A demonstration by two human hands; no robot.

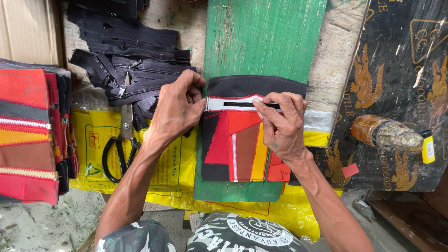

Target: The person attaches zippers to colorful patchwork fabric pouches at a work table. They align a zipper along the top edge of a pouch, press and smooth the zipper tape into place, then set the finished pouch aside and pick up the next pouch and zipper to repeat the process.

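Both hands pinch one patchwork panel (235,140) of red, orange, brown and black on the green board (261,37): left hand (179,105) closed on its left upper edge, right hand (280,123) pressing fingertips by the black slot. It looks light, thin and floppy, best held at the stitched edges. Beside it: one pair of scissors (122,140), one heap of black zippers (133,74), one stack of panels (30,135), one bottle (387,134).

My left hand (176,108) & right hand (280,125) pinch the patchwork panel (238,144) on green board (252,42); scissors (122,140), zippers (135,74) at left.
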